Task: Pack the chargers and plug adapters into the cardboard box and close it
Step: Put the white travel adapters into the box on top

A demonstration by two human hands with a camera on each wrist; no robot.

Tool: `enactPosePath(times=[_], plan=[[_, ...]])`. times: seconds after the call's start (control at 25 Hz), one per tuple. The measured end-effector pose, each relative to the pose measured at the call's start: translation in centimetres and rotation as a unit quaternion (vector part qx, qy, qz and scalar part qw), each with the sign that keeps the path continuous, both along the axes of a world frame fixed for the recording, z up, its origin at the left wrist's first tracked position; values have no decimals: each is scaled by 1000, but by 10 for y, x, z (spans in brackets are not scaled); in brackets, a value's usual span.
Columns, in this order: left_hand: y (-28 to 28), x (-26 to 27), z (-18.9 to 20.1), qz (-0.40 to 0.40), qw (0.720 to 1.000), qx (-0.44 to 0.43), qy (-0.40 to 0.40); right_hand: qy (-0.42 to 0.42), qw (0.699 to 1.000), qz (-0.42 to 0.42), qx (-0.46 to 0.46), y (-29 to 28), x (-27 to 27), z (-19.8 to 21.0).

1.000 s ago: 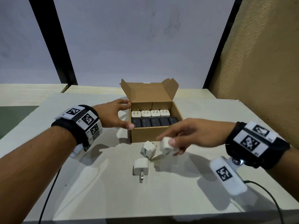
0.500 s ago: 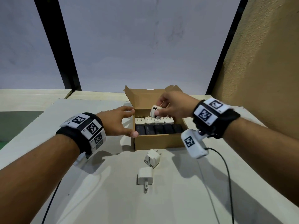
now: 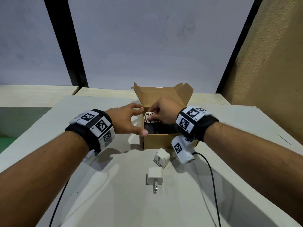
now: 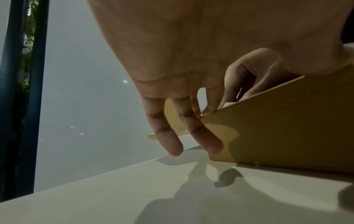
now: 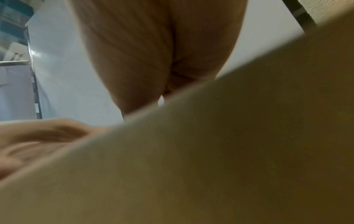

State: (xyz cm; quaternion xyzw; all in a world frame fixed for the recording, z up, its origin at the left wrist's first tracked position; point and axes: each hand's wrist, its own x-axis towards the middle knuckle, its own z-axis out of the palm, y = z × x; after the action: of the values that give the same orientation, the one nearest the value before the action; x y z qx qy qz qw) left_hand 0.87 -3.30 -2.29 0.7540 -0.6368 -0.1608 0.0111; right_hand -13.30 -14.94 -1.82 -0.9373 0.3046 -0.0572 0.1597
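The open cardboard box (image 3: 157,140) stands mid-table with its lid flaps up. My left hand (image 3: 129,118) rests against the box's left wall (image 4: 277,128), fingers straight and thumb at the front corner. My right hand (image 3: 161,112) is over the box's left rear part and pinches a white plug adapter (image 3: 149,116) just above the contents. Black chargers (image 3: 151,129) show along the front row; the rest of the inside is hidden by my hand. On the table in front lie a white plug adapter (image 3: 161,158) and a white charger (image 3: 155,176) with its prongs pointing toward me.
The pale table (image 3: 114,194) ends at a wall behind the box. A rough brown wall (image 3: 270,79) rises on the right. Black cables (image 3: 211,177) trail from both wrist cameras across the table. The right wrist view is mostly blocked by blurred cardboard (image 5: 229,151).
My right hand lifted an adapter off the table, carried it over the box and has lowered it toward the left rear part. The left hand stays on the box's left side.
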Motion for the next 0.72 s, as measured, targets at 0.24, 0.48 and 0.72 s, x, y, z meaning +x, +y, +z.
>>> enactPosePath(times=[0.24,0.48,0.72], plan=[[-1,0,0,-2,1000,4,-7,5,1000,-2,-15,-3,6,-6],[-4,1,-1,-7,1000,1,-28,-1,1000,-11,7,-5,6,-6],[-7,5,-5,-9,1000,-5,-21,-5,997,78,-21,25,-39,23]])
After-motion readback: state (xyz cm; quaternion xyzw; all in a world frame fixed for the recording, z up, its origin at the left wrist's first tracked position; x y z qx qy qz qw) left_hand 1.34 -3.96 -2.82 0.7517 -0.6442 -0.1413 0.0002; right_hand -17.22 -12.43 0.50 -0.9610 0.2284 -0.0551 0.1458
